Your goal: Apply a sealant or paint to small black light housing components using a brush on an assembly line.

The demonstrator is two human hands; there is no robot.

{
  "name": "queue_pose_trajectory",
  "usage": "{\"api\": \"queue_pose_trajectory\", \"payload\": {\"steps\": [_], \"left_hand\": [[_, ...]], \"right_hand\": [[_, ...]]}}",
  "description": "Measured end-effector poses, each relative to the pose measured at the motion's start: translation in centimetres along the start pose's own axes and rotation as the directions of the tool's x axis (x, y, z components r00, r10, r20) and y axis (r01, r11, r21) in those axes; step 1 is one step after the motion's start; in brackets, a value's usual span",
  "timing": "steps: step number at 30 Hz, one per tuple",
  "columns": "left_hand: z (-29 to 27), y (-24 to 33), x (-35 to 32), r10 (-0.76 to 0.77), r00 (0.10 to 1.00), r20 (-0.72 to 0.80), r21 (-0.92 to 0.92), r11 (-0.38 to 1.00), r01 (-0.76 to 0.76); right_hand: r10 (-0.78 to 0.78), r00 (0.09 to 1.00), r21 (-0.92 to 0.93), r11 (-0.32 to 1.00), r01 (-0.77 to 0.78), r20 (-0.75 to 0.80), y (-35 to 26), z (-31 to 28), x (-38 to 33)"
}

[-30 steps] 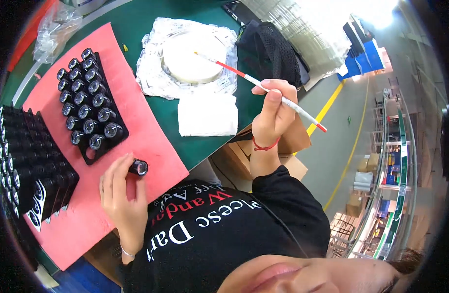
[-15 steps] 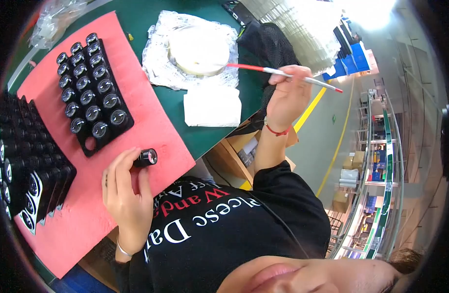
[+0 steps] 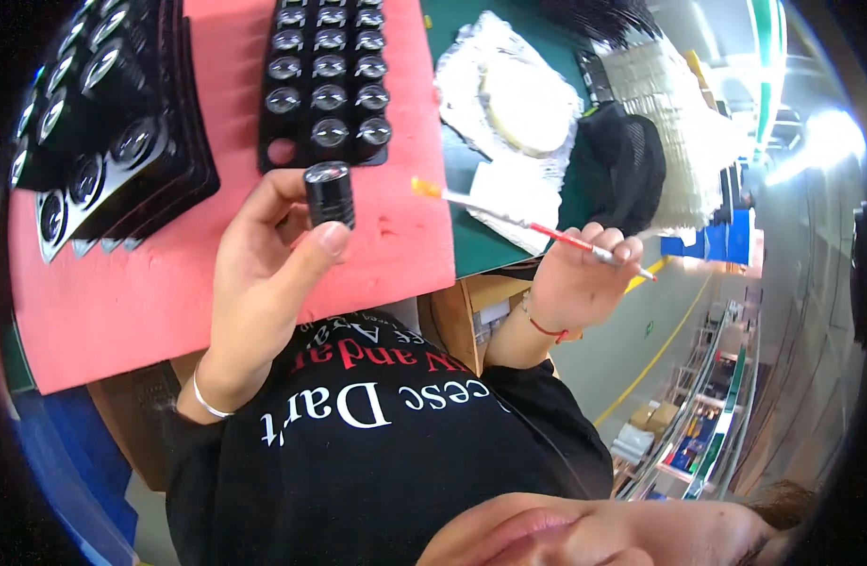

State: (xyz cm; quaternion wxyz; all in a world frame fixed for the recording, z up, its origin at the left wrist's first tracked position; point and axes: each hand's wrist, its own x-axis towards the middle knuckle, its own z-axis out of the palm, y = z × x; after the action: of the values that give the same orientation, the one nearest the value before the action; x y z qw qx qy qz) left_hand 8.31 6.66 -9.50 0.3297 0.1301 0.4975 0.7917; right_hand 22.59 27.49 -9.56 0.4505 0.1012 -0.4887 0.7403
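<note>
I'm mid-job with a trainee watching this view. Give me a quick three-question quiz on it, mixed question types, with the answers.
1. Multiple choice: What colour is the mat beneath the black tray?
A) Green
B) Pink
C) Blue

2. True or false: The right hand holds a brush whose yellow tip is apart from the left hand.

3. Fill in the missing word: The left hand grips a small black ______.

Key:
1. B, pink.
2. True.
3. Cylinder.
</note>
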Motion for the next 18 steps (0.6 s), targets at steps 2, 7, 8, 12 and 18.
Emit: {"api": "queue_pose_trajectory", "payload": {"steps": [2, 7, 8, 12, 18], "left_hand": [[-0.2, 0.0, 0.0, 0.004, 0.999, 0.052, -0.025, 1.000, -0.002], [-0.5, 0.0, -0.2, -0.005, 0.998, 0.062, -0.025, 1.000, 0.006], [-0.5, -0.1, -0.2, 0.005, 0.998, 0.062, -0.021, 1.000, -0.003], [-0.6, -0.2, -0.3, 0.032, 0.997, 0.071, -0.010, 0.999, -0.032], [-0.5, 0.0, -0.5, 0.019, 0.997, 0.074, -0.023, 1.000, -0.017]], "right_hand": [[0.019, 0.998, -0.063, 0.998, -0.016, 0.059, 0.2, 0.7, -0.1], [0.046, 0.995, -0.092, 0.995, -0.038, 0.085, 1.2, 1.4, -0.1], [0.050, 0.994, -0.092, 0.995, -0.041, 0.100, 1.2, 1.4, -0.1], [-0.046, 0.999, -0.147, 0.988, 0.048, 0.017, 1.5, 1.5, -0.2], [0.000, 0.995, -0.253, 0.967, 0.025, 0.098, 1.4, 1.3, 0.0]]}}
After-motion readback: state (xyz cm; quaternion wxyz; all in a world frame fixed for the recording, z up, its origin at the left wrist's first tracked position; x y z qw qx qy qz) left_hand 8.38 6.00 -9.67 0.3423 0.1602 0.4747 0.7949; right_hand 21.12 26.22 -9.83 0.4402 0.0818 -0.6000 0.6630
